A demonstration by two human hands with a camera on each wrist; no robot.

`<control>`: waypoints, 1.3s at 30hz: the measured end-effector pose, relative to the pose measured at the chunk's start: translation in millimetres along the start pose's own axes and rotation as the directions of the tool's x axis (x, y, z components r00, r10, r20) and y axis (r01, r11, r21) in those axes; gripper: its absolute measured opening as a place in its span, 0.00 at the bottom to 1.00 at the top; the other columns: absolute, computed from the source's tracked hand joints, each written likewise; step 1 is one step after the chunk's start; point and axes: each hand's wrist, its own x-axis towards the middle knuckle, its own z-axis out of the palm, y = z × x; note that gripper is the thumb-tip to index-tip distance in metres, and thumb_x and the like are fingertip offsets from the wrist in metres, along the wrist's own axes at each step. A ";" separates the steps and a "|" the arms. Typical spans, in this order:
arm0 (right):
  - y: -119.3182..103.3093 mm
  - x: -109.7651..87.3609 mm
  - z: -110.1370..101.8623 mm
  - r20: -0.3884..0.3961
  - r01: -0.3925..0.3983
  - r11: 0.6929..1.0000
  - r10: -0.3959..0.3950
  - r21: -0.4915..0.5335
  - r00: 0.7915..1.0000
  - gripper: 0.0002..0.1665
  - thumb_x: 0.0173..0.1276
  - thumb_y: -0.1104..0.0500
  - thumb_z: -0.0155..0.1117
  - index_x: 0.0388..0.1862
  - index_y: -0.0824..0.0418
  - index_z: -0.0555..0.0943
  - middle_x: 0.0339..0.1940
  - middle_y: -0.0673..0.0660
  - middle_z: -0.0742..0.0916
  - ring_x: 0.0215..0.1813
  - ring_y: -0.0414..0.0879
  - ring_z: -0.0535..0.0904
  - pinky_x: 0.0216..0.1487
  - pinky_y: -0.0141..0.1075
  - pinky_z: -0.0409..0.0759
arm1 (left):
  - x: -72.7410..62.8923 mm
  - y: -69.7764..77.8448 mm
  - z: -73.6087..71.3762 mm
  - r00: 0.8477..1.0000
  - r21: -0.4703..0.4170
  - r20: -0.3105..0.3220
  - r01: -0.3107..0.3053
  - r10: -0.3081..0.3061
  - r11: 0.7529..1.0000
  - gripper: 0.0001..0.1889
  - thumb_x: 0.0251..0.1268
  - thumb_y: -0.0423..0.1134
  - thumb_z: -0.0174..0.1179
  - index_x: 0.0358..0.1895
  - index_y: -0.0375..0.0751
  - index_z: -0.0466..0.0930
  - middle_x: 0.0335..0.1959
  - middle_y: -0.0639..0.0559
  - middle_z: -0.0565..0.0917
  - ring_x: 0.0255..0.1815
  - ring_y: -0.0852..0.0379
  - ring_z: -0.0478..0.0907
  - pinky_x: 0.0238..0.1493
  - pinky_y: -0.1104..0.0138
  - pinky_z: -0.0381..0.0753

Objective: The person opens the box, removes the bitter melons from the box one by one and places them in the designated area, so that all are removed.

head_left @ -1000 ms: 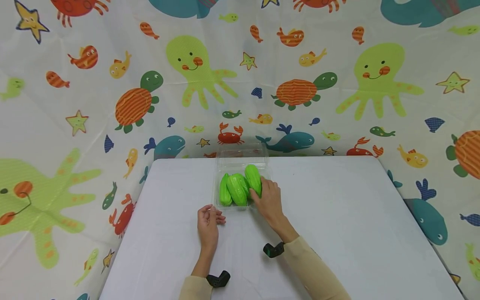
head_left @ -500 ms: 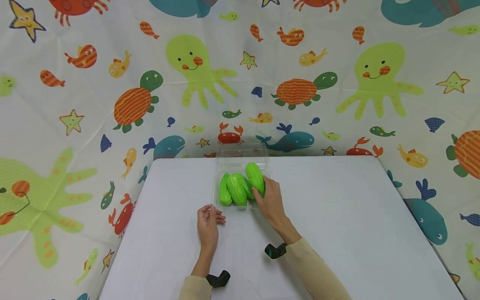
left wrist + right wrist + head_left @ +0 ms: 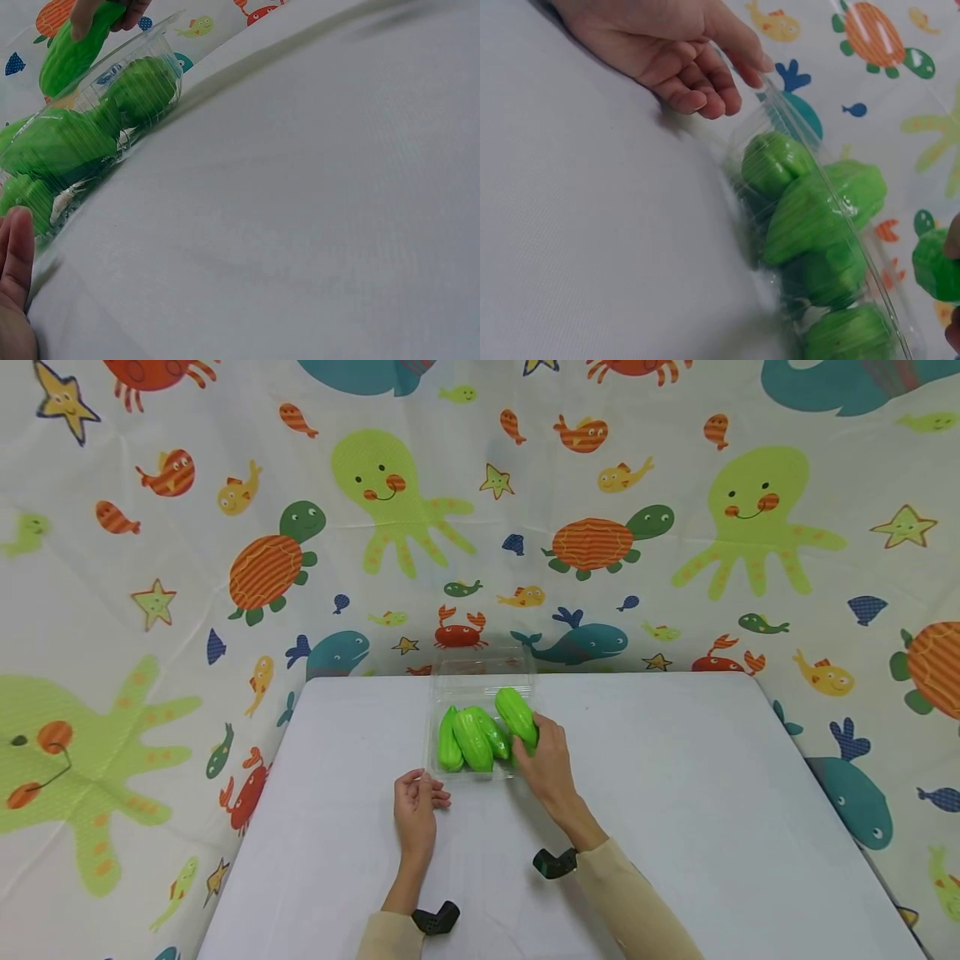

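A clear plastic clamshell box (image 3: 483, 685) stands on the table with its lid raised at the back. Several bright green, ridged vegetables (image 3: 472, 740) lie inside it. My right hand (image 3: 547, 762) grips a green bitter melon (image 3: 514, 712) between thumb and fingers. The left wrist view shows this bumpy bitter melon (image 3: 71, 64) above the box's rim, tilted. At the front left corner, my left hand (image 3: 417, 810) pinches the rim with thumb and forefinger. Its other fingers (image 3: 718, 88) curl loosely below, beside the box wall.
A white cloth covers the table (image 3: 697, 810). Behind it hangs a curtain (image 3: 480, 552) printed with sea animals, which the raised lid overlaps in the head view. Black wrist cameras (image 3: 555, 863) sit on both wrists.
My right hand has moved slightly right with the bitter melon, which tilts further left at its far end. More of the vegetable beside it shows. The left hand stays in place.
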 end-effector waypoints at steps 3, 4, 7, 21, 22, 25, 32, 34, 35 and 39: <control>-0.4 -0.5 -2.6 0.007 -0.024 1.000 0.024 0.018 1.000 0.28 0.64 0.62 0.69 0.60 0.73 0.74 0.52 0.68 0.83 0.49 0.57 0.78 0.46 0.49 0.84 | -0.3 0.0 0.0 1.000 0.001 0.001 -0.001 0.001 1.000 0.16 0.80 0.37 0.50 0.58 0.27 0.66 0.38 0.27 0.80 0.30 0.46 0.85 0.32 0.60 0.90; -0.5 -0.7 -3.5 0.009 -0.031 0.999 0.031 0.021 0.999 0.28 0.64 0.62 0.69 0.60 0.73 0.74 0.52 0.68 0.83 0.49 0.57 0.78 0.46 0.49 0.84 | -0.3 -0.2 0.0 1.000 0.001 0.001 -0.001 0.001 1.000 0.16 0.80 0.37 0.50 0.58 0.27 0.66 0.37 0.27 0.80 0.30 0.46 0.85 0.32 0.60 0.90; -0.8 -1.1 -6.3 0.013 -0.044 0.999 0.044 0.023 0.999 0.28 0.64 0.61 0.68 0.60 0.72 0.74 0.51 0.68 0.82 0.49 0.56 0.77 0.46 0.48 0.83 | -0.2 -0.9 -0.1 1.000 -0.002 0.000 -0.003 0.003 1.000 0.16 0.80 0.37 0.50 0.58 0.27 0.66 0.37 0.28 0.80 0.29 0.47 0.85 0.32 0.61 0.90; 8.6 -1.8 -17.6 -0.050 -0.037 0.999 0.038 0.020 0.998 0.28 0.62 0.63 0.69 0.59 0.73 0.73 0.52 0.69 0.82 0.49 0.57 0.78 0.46 0.49 0.84 | -0.6 -1.2 -0.2 1.000 -0.009 0.000 -0.002 0.002 1.000 0.16 0.80 0.37 0.49 0.59 0.26 0.66 0.37 0.28 0.80 0.29 0.47 0.85 0.32 0.61 0.90; 9.8 -1.8 -18.6 -0.055 -0.036 0.999 0.037 0.020 0.998 0.28 0.62 0.64 0.69 0.59 0.73 0.73 0.52 0.69 0.82 0.49 0.58 0.78 0.46 0.50 0.84 | -0.7 -1.3 -0.2 1.000 -0.010 0.000 -0.002 0.002 1.000 0.16 0.80 0.37 0.49 0.59 0.26 0.66 0.37 0.27 0.80 0.29 0.48 0.85 0.32 0.61 0.90; 14.0 -1.7 -22.1 -0.069 -0.032 0.999 0.034 0.023 0.997 0.28 0.62 0.64 0.69 0.59 0.73 0.73 0.51 0.69 0.82 0.49 0.58 0.78 0.46 0.50 0.84 | -0.6 -1.7 -0.1 1.000 -0.010 0.001 -0.004 0.004 1.000 0.16 0.80 0.37 0.49 0.59 0.26 0.66 0.37 0.27 0.80 0.29 0.49 0.85 0.32 0.62 0.90; 28.8 -3.2 -28.8 -0.116 -0.025 0.999 0.029 0.037 0.993 0.28 0.62 0.65 0.69 0.59 0.73 0.73 0.50 0.69 0.81 0.47 0.56 0.77 0.44 0.47 0.82 | -0.2 -2.2 -0.2 1.000 -0.014 0.002 0.004 -0.004 1.000 0.16 0.80 0.37 0.49 0.59 0.27 0.65 0.38 0.26 0.80 0.29 0.50 0.85 0.32 0.62 0.90; 32.4 -4.0 -31.0 -0.129 -0.021 0.999 0.026 0.040 0.991 0.28 0.62 0.65 0.70 0.59 0.73 0.73 0.49 0.68 0.81 0.47 0.56 0.77 0.44 0.47 0.82 | -0.1 -1.9 -0.3 1.000 -0.012 0.003 0.005 -0.005 1.000 0.16 0.80 0.37 0.49 0.59 0.26 0.65 0.38 0.25 0.79 0.29 0.50 0.85 0.32 0.62 0.90; 33.9 -4.4 -32.2 -0.138 -0.017 0.999 0.023 0.045 0.990 0.28 0.62 0.65 0.70 0.59 0.73 0.73 0.49 0.68 0.81 0.46 0.56 0.77 0.44 0.46 0.82 | -0.1 -1.7 -0.3 1.000 -0.010 0.003 0.005 -0.005 1.000 0.16 0.80 0.37 0.49 0.59 0.26 0.65 0.38 0.25 0.79 0.29 0.49 0.85 0.32 0.62 0.90; 41.3 -6.0 -36.6 -0.179 0.001 0.998 0.011 0.067 0.984 0.29 0.61 0.66 0.70 0.59 0.74 0.73 0.49 0.68 0.81 0.44 0.54 0.77 0.42 0.43 0.79 | -0.1 -0.8 -0.5 1.000 -0.006 0.006 0.006 -0.006 1.000 0.17 0.80 0.37 0.49 0.59 0.25 0.65 0.38 0.24 0.79 0.29 0.50 0.85 0.32 0.62 0.90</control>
